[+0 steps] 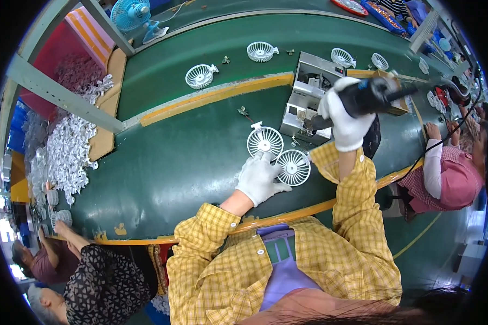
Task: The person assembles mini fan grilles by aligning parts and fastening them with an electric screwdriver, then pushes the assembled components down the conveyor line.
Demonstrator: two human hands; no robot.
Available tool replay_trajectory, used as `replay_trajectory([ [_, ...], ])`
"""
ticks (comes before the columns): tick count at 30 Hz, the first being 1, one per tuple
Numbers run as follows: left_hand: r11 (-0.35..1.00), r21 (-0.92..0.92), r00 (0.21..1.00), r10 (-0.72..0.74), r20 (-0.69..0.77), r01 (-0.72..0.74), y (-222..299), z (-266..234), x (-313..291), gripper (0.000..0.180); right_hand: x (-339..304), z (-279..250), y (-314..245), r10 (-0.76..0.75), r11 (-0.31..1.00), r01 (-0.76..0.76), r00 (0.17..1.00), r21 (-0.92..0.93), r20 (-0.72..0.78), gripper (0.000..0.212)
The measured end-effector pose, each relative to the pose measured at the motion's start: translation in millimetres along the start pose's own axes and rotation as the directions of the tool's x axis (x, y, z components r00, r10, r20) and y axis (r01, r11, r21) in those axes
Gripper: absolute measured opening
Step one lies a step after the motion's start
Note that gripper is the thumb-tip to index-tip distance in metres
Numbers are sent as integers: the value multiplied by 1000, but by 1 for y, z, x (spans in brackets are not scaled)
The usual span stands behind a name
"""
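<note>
My left hand (259,180), in a white glove, rests on the green bench with its fingers at two white fan housings. The upper fan housing (265,142) has a short stem at its top. Touching its lower right side is a second round fan housing (293,168), beside my thumb and fingers. My right hand (346,116), gloved too, is raised and wrapped round a black power screwdriver (363,97), which is partly blurred. Behind that hand stands a metal box-shaped machine (303,103), partly covered by it. A small part with wires (245,112) lies above the upper housing.
Further white fan housings (200,76) lie on the far green belt behind a yellow-edged rail (217,97). A large heap of clear plastic parts (68,154) is on the left. Co-workers sit at both sides, one in a pink top (455,181). A blue fan (131,13) stands at the back.
</note>
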State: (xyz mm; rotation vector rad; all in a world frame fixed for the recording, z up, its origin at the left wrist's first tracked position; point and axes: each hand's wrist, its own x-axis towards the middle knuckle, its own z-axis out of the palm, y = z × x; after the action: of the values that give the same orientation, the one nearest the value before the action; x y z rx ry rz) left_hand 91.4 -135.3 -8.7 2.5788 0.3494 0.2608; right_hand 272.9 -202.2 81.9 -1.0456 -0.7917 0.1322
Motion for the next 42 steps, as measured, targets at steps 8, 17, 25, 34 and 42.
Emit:
replay_trajectory([
  [8,1000,8,1000,19,-10,-19,-1,1,0,37,-26,6,-3,139,990,-141,987,23,80,22],
  [17,999,31,999,-22,44,21,-3,2,0,39,-65,15,28,219,975,-202,947,-92,234,27],
  [25,1000,23,1000,-20,2,20,-5,4,-1,41,-62,14,24,291,955,-288,860,-71,419,22],
  [34,981,-50,980,188,67,-185,0,11,-7,41,-9,12,-8,-43,993,31,994,117,101,26],
  [42,980,-59,979,193,70,-189,4,14,-8,42,-9,2,10,-2,1000,2,1000,3,31,27],
])
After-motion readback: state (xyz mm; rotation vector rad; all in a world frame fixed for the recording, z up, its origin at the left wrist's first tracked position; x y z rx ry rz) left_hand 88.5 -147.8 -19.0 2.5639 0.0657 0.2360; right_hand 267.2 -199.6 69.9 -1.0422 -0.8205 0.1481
